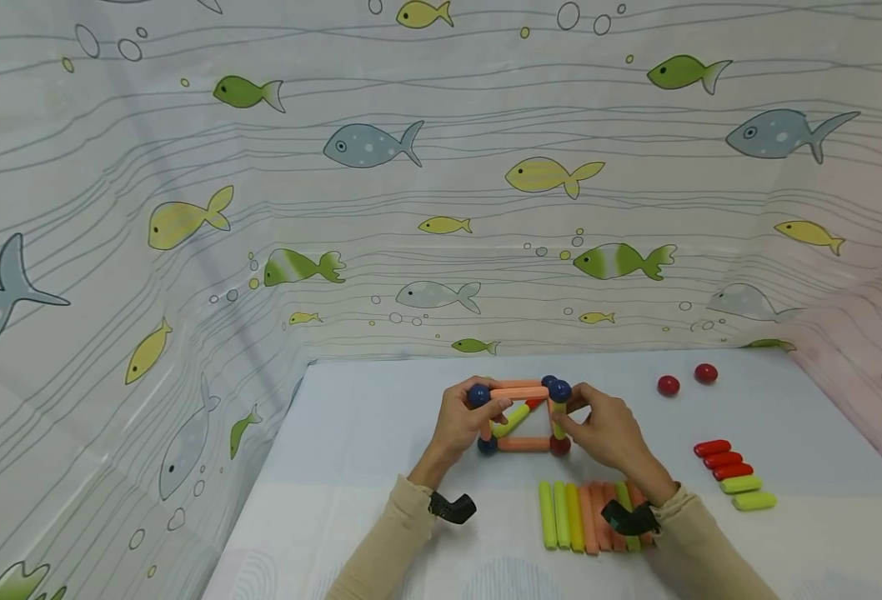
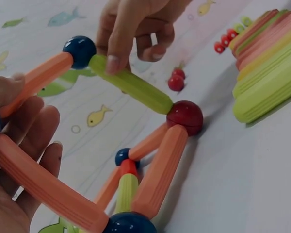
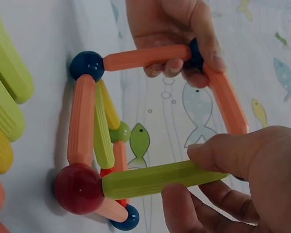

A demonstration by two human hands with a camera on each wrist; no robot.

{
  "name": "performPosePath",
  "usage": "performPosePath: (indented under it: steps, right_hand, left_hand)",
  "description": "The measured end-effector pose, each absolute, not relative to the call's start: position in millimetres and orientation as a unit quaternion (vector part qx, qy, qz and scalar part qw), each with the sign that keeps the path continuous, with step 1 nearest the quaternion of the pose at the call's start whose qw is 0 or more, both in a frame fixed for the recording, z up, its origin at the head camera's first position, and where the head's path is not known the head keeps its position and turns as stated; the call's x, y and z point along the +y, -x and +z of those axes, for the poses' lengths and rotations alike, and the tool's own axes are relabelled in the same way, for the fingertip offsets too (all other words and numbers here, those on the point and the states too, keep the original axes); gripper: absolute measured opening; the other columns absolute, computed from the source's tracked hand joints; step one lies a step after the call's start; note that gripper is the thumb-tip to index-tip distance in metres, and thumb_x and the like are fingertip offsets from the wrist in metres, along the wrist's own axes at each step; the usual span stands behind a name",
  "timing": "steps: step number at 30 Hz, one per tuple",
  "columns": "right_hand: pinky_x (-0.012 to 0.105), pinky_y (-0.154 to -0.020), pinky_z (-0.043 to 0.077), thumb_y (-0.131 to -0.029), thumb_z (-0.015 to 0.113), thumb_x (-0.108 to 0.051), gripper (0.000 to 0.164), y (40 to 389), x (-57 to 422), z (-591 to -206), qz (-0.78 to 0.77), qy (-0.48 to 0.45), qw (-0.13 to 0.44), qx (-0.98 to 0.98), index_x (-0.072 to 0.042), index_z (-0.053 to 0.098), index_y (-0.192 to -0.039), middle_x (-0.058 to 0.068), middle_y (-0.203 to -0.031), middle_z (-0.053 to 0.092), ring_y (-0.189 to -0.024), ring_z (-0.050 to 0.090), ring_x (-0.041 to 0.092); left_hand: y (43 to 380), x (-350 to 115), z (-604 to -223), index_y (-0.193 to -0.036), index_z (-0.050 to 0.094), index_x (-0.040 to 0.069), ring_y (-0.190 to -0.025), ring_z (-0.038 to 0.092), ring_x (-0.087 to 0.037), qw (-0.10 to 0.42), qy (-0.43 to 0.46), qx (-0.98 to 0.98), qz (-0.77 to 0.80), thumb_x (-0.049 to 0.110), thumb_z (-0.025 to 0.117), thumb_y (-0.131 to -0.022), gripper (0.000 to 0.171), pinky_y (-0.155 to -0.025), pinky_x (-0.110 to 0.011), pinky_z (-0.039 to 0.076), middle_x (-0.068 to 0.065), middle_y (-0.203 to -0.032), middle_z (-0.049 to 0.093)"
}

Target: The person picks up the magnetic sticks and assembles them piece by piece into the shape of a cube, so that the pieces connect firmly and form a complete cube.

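A frame of ribbed sticks joined by balls stands on the table, with coral sticks (image 1: 525, 445), blue balls (image 1: 488, 444) and a red ball (image 3: 79, 188). My left hand (image 1: 456, 423) grips its upper left corner, thumb on the coral top stick (image 2: 41, 82) beside a blue ball (image 1: 479, 395). On the right side, my right hand (image 1: 608, 427) pinches a yellow-green stick (image 3: 160, 178) between thumb and fingers. That stick stands upright from the red ball to a blue ball (image 2: 80, 52) at the top. Inside the frame a yellow-green stick (image 1: 512, 422) slants beside a red one.
A row of yellow-green, yellow and coral sticks (image 1: 576, 517) lies in front of the frame, partly under my right wrist. To the right are short red pieces (image 1: 722, 459) and yellow-green pieces (image 1: 754, 501). Two red balls (image 1: 669, 385) sit farther back. A fish-patterned curtain (image 1: 441, 192) encloses the table.
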State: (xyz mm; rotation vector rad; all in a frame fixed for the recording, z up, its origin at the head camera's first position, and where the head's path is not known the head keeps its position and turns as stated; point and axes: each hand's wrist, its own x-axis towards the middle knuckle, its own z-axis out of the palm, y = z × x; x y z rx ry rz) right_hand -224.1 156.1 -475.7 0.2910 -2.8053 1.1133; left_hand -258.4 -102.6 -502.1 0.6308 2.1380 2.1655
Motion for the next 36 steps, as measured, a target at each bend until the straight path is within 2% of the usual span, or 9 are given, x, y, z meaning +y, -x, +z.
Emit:
performPosePath:
  steps: [3,7,10,15,20,25,28,31,36]
  right_hand:
    - [0.028,-0.053,0.045,-0.093,0.082,-0.027,0.031,224,158,-476,0.372,-0.107,0.054,-0.921,-0.006,0.069,-0.111,0.013,-0.105,0.078,-0.062,0.055,0.014]
    - [0.027,-0.052,0.044,-0.093,0.083,-0.028,0.031,226,160,-477,0.379,-0.119,0.043,-0.917,-0.007,0.068,-0.111,0.011,-0.104,0.078,-0.059,0.055,0.012]
    - [0.027,-0.052,0.044,-0.094,0.082,-0.028,0.031,227,162,-476,0.386,-0.126,0.028,-0.913,-0.008,0.068,-0.113,0.011,-0.105,0.078,-0.059,0.057,0.011]
    - [0.027,-0.053,0.046,-0.095,0.081,-0.027,0.031,228,165,-474,0.399,-0.143,0.007,-0.906,-0.008,0.067,-0.115,0.012,-0.107,0.078,-0.06,0.061,0.012]
    - [0.027,-0.055,0.048,-0.096,0.08,-0.027,0.031,230,168,-473,0.398,-0.155,-0.007,-0.904,-0.008,0.066,-0.116,0.013,-0.109,0.077,-0.062,0.063,0.011]
    - [0.029,-0.058,0.049,-0.095,0.08,-0.032,0.038,229,175,-471,0.368,-0.144,-0.028,-0.918,-0.007,0.065,-0.119,0.012,-0.108,0.076,-0.066,0.064,0.012]
    - [0.03,-0.058,0.043,-0.093,0.082,-0.039,0.04,225,181,-465,0.325,-0.118,-0.031,-0.938,-0.007,0.067,-0.111,0.005,-0.091,0.071,-0.066,0.058,0.015]
    - [0.03,-0.058,0.037,-0.092,0.082,-0.045,0.037,218,184,-458,0.288,-0.1,-0.054,-0.951,-0.011,0.068,-0.093,0.001,-0.075,0.059,-0.066,0.05,0.017]
    - [0.027,-0.055,0.035,-0.091,0.082,-0.046,0.035,204,172,-455,0.267,-0.142,-0.119,-0.946,-0.016,0.067,-0.081,-0.003,-0.065,0.055,-0.06,0.05,0.015]
  left_hand:
    - [258,-104,-502,-0.125,0.069,-0.004,-0.076,0.076,-0.015,0.015,-0.215,0.696,0.685,0.007,0.074,-0.099,0.028,-0.061,-0.038,0.062,-0.024,-0.106,0.076]
    - [259,-109,-501,-0.131,0.066,0.0,-0.077,0.077,-0.029,0.008,-0.239,0.715,0.657,0.008,0.073,-0.1,0.033,-0.061,-0.047,0.062,-0.032,-0.102,0.074]
    - [261,-117,-498,-0.135,0.063,0.005,-0.084,0.078,-0.03,-0.006,-0.249,0.731,0.635,0.012,0.073,-0.1,0.037,-0.071,-0.042,0.064,-0.027,-0.104,0.074]
    - [263,-137,-484,-0.13,0.067,0.005,-0.102,0.074,-0.018,-0.055,-0.26,0.759,0.594,0.016,0.073,-0.1,0.033,-0.087,-0.031,0.061,-0.021,-0.118,0.073]
    - [262,-150,-475,-0.12,0.073,0.009,-0.099,0.073,-0.019,-0.063,-0.271,0.794,0.541,0.016,0.076,-0.097,0.024,-0.086,-0.032,0.061,-0.013,-0.116,0.075]
    - [261,-151,-473,-0.119,0.075,0.012,-0.095,0.072,-0.017,-0.059,-0.271,0.808,0.52,0.016,0.077,-0.097,0.023,-0.086,-0.032,0.061,-0.007,-0.115,0.076]
    - [261,-150,-474,-0.119,0.075,0.012,-0.093,0.073,-0.016,-0.059,-0.264,0.809,0.522,0.016,0.078,-0.097,0.023,-0.086,-0.031,0.062,-0.006,-0.115,0.076]
    - [261,-150,-473,-0.119,0.076,0.013,-0.093,0.073,-0.016,-0.055,-0.261,0.81,0.523,0.018,0.078,-0.097,0.023,-0.086,-0.031,0.061,-0.005,-0.116,0.076]
    - [262,-149,-474,-0.12,0.076,0.014,-0.093,0.073,-0.019,-0.051,-0.256,0.806,0.531,0.018,0.078,-0.098,0.022,-0.085,-0.031,0.06,-0.005,-0.116,0.076]
